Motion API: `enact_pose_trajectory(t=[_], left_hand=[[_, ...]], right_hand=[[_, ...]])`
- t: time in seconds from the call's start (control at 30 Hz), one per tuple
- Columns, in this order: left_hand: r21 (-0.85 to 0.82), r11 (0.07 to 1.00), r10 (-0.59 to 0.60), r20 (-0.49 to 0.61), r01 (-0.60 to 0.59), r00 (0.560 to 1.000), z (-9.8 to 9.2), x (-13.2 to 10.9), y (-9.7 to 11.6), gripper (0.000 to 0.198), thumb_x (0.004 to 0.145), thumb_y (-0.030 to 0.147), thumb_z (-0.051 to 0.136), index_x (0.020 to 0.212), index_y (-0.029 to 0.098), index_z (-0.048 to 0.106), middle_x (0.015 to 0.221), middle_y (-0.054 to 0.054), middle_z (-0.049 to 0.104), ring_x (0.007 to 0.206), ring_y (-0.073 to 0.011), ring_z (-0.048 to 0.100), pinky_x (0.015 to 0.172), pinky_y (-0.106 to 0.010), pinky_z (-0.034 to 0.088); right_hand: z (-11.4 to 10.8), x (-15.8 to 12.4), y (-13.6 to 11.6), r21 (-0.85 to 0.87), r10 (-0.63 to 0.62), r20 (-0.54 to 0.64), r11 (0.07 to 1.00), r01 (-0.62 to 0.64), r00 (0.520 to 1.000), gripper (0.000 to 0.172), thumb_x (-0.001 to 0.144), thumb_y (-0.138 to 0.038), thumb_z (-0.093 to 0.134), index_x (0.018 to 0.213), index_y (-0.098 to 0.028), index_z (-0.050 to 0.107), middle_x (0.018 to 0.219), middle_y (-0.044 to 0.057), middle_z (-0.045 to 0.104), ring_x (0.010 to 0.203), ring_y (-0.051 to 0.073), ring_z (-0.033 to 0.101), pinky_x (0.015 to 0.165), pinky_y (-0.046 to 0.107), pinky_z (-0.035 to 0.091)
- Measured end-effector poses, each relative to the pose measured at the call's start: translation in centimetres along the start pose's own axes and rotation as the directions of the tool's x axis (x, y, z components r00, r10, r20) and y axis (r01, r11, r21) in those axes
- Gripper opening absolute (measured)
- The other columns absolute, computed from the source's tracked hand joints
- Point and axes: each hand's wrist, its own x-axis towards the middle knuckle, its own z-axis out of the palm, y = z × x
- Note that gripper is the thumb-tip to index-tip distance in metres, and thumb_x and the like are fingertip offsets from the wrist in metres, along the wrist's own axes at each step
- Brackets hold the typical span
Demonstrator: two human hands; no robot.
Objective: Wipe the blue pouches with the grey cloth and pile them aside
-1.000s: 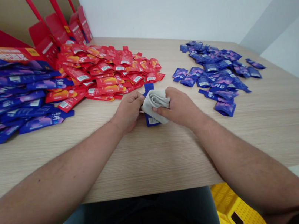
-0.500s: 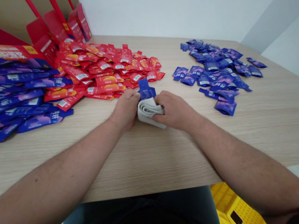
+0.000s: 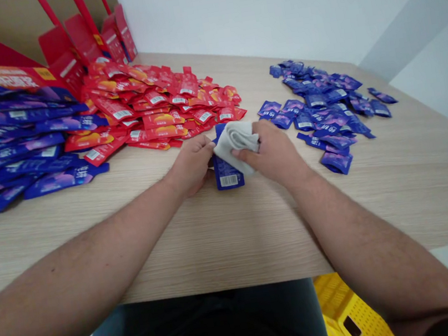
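Note:
A blue pouch (image 3: 227, 174) with a white barcode label lies flat on the wooden table (image 3: 225, 235) in front of me. My left hand (image 3: 190, 165) rests on its left edge, fingers curled down and pinning it. My right hand (image 3: 273, 153) grips a folded white cloth (image 3: 236, 141) and presses it on the upper part of the pouch. Both hands meet at the table's middle.
A heap of red pouches (image 3: 156, 110) lies at the back left, with long blue packs (image 3: 14, 149) stacked further left. Small blue pouches (image 3: 324, 108) are spread at the right. Red card displays (image 3: 82, 37) stand at the back. A yellow crate (image 3: 355, 317) sits under the table edge.
The cloth slid down the pouch toward me half a second ago, then moved back up toward its top, uncovering the barcode end. My left hand stayed on the pouch.

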Motion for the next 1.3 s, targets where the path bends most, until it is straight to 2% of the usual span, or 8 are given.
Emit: enact_pose_trajectory(t=[0.33, 0.5, 0.6, 0.7, 0.87, 1.07, 1.2, 1.3], left_hand=[[0.054, 0.998, 0.01, 0.171, -0.019, 0.985, 0.1, -0.9, -0.2, 0.023, 0.085, 0.025, 0.067, 0.074, 0.021, 0.047, 0.06, 0.006, 0.048, 0.049, -0.0092, 0.044, 0.046, -0.02, 0.037], [0.011, 1.0, 0.022, 0.072, -0.023, 0.997, -0.2, -0.3, -0.2, 0.021, 0.083, 0.023, 0.066, 0.074, 0.021, 0.048, 0.06, 0.005, 0.047, 0.052, -0.0104, 0.045, 0.048, -0.02, 0.038], [0.002, 1.0, 0.001, 0.012, -0.001, 1.0, -0.6, 0.0, 0.4, 0.016, 0.088, 0.024, 0.059, 0.078, 0.022, 0.046, 0.065, 0.005, 0.05, 0.054, -0.0125, 0.049, 0.048, -0.023, 0.046], [0.037, 0.999, 0.037, -0.002, -0.037, 0.999, -1.1, 0.0, 1.5, 0.017, 0.092, 0.026, 0.054, 0.079, 0.023, 0.043, 0.066, 0.005, 0.047, 0.054, -0.0128, 0.048, 0.048, -0.025, 0.049], [0.299, 0.928, 0.241, -0.033, -0.22, 0.97, -2.9, -0.2, 4.7, 0.018, 0.097, 0.029, 0.05, 0.081, 0.023, 0.045, 0.068, 0.005, 0.05, 0.057, -0.0131, 0.051, 0.053, -0.024, 0.047], [0.814, 0.451, 0.625, 0.006, -0.367, 0.78, -9.9, -0.3, 11.1, 0.021, 0.092, 0.024, 0.06, 0.074, 0.021, 0.05, 0.07, 0.002, 0.052, 0.07, -0.0146, 0.049, 0.07, -0.026, 0.04], [0.988, 0.13, 0.692, -0.032, -0.082, 0.721, -15.9, -0.1, 15.9, 0.012, 0.097, 0.028, 0.052, 0.091, 0.021, 0.06, 0.083, -0.004, 0.061, 0.081, -0.0213, 0.056, 0.079, -0.033, 0.042], [0.99, -0.081, 0.708, -0.025, 0.116, 0.706, -20.0, 0.5, 18.5, 0.03, 0.103, 0.035, 0.042, 0.115, 0.019, 0.064, 0.108, -0.01, 0.068, 0.104, -0.0271, 0.061, 0.092, -0.038, 0.042]], right_hand=[[-0.9, 0.2, 0.6, 0.2, 0.085, -0.1, 0.978, -0.064, 0.991, 0.037, 0.082, -0.044, 0.067, 0.109, -0.018, 0.069, 0.102, 0.008, 0.074, 0.092, 0.028, 0.066, 0.085, 0.043, 0.052], [-0.5, -0.1, 0.0, 0.173, -0.056, 0.184, 0.985, 0.024, 0.981, 0.037, 0.076, -0.046, 0.074, 0.102, -0.02, 0.071, 0.1, 0.007, 0.073, 0.089, 0.026, 0.066, 0.082, 0.039, 0.051], [-0.1, 0.1, 1.2, 0.109, 0.145, -0.024, 0.984, -0.141, 0.989, 0.041, 0.081, -0.047, 0.069, 0.109, -0.017, 0.072, 0.106, 0.013, 0.074, 0.094, 0.029, 0.067, 0.085, 0.042, 0.051], [0.5, 0.7, 3.1, 0.144, 0.301, -0.232, 0.951, -0.274, 0.925, 0.048, 0.083, -0.046, 0.066, 0.12, -0.016, 0.071, 0.112, 0.016, 0.075, 0.099, 0.032, 0.068, 0.088, 0.044, 0.051], [1.5, 0.8, 4.1, 0.145, 0.309, -0.186, 0.948, -0.285, 0.933, 0.05, 0.083, -0.049, 0.063, 0.121, -0.017, 0.072, 0.112, 0.016, 0.075, 0.103, 0.035, 0.068, 0.09, 0.047, 0.052], [2.0, 0.6, 3.3, 0.135, 0.288, -0.132, 0.953, -0.271, 0.948, 0.048, 0.081, -0.051, 0.063, 0.115, -0.017, 0.071, 0.11, 0.016, 0.075, 0.101, 0.033, 0.068, 0.089, 0.046, 0.052], [2.3, 0.7, 3.2, 0.129, 0.297, -0.117, 0.951, -0.282, 0.948, 0.042, 0.08, -0.05, 0.066, 0.108, -0.02, 0.072, 0.106, 0.014, 0.075, 0.094, 0.03, 0.068, 0.083, 0.043, 0.052], [2.5, 0.7, 3.2, 0.128, 0.304, -0.105, 0.948, -0.291, 0.947, 0.039, 0.08, -0.049, 0.068, 0.106, -0.021, 0.072, 0.104, 0.013, 0.076, 0.092, 0.029, 0.069, 0.08, 0.041, 0.053]])
